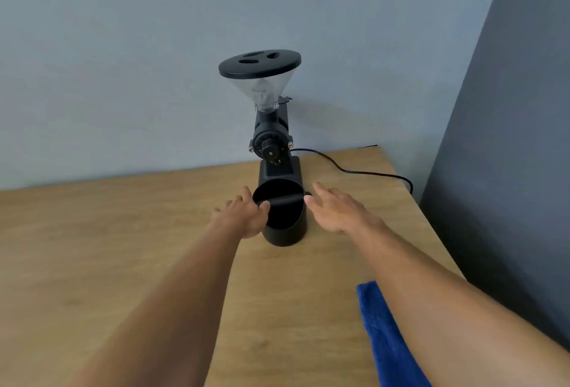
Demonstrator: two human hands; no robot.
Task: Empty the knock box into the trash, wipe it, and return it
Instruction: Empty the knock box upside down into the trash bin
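1. The wooden table [92, 248] ran bare under the left forearm, out beyond the left fingers' outer side.
2. The left hand [243, 217] lay against the left side of the knock box [285, 226]. Its thumb tip rested on the rim where the cross bar meets it, and its fingers [237, 201] curved round the outer wall behind. They touched the box, but whether they truly gripped it could not be told.
3. The knock box, black and round, stood upright on the table between the two sets of fingers, its open mouth up. The black knock bar [283, 200] crossed the mouth from the left thumb toward the right fingertips. The inside was too dark to show any contents.
4. Just beyond the fingertips of both hands, directly behind the box, stood a black coffee grinder [273, 146], with a clear hopper [262, 90] under a black lid [259, 63]. Its base looked to be touching the box or very near it.
5. The right hand [336, 211] was spread and released, holding nothing. Its fingers [324, 194] were stretched flat, one fingertip at the right rim of the box by the bar's end; contact there was uncertain.
6. A black power cord [364, 172] trailed from the grinder across the table beyond the right fingers, toward the dark wall [509, 170].
7. A blue cloth [388, 343] lay flat on the table well back from the right fingers, partly under the right forearm.
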